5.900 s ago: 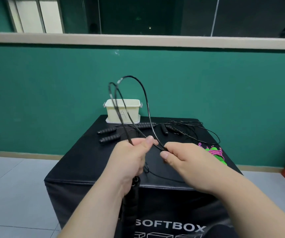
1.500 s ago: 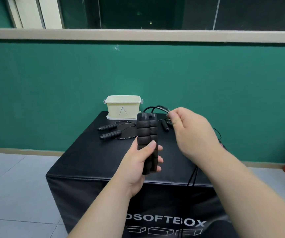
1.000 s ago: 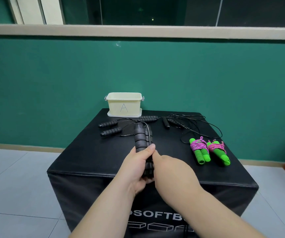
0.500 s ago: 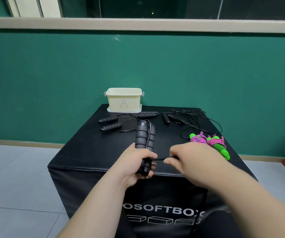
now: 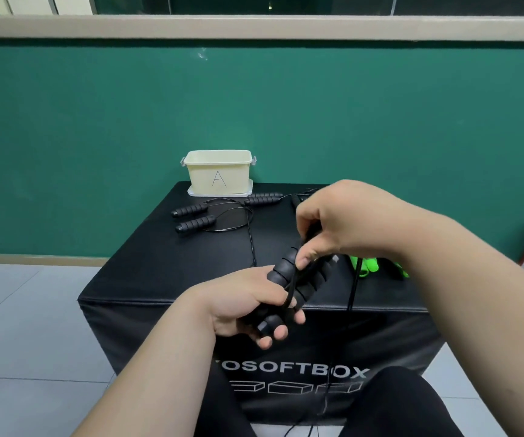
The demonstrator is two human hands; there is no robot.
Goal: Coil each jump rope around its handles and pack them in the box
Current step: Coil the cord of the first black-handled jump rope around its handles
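Above a black block [image 5: 159, 266], the left hand [image 5: 245, 305] clasps a jump rope's paired black handles [image 5: 301, 283] while the right hand [image 5: 339, 222] pinches its cord [image 5: 351, 296] at their upper end; each wrap should likely lie snug and side by side before going into the cream box [image 5: 219, 171] at the back

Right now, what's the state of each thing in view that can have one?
Left hand, grips paired black handles, tilted.
Right hand, pinches the cord at the handles' top; the rest hangs over the front.
Cream box, upright, open-topped, inside hidden.
Loose black ropes, uncoiled on the soft box.
Green ropes, mostly hidden behind the right arm.
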